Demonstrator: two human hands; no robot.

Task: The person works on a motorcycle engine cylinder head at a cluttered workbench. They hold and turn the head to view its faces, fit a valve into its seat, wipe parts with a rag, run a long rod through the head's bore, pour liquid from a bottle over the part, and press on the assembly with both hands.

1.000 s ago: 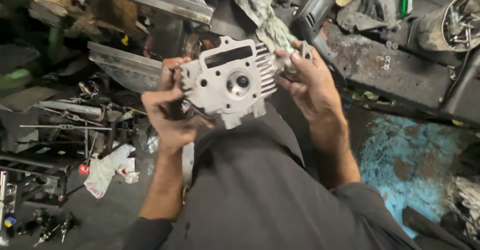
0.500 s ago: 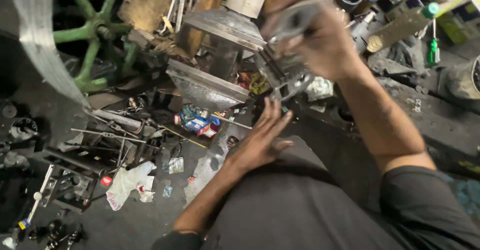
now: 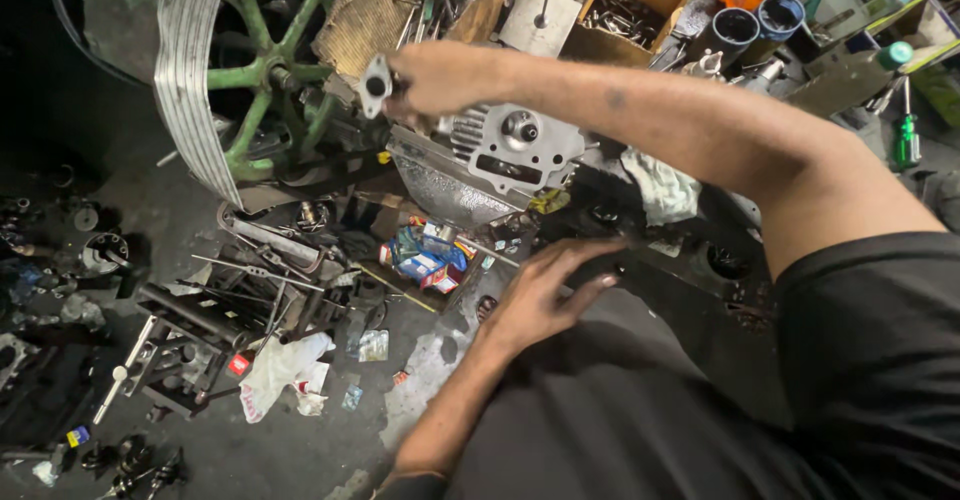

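Two hands at work over a cluttered workshop floor.
My right hand (image 3: 440, 78) is extended forward, fingers clamped around a small metal flange piece (image 3: 376, 84), held just above and left of the finned cylinder head (image 3: 512, 148), which rests on a metal plate (image 3: 435, 185) beside the green spoked wheel (image 3: 250, 70). My left hand (image 3: 545, 290) lies flat and open, fingers spread, palm down on my dark-clothed knee, holding nothing. A white rag (image 3: 282, 372) lies among loose tools lower left.

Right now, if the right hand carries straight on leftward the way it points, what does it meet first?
Likely the green spoked wheel. The right hand, holding a small metal flange, points left at its spokes; depth is unclear, so it might pass in front.
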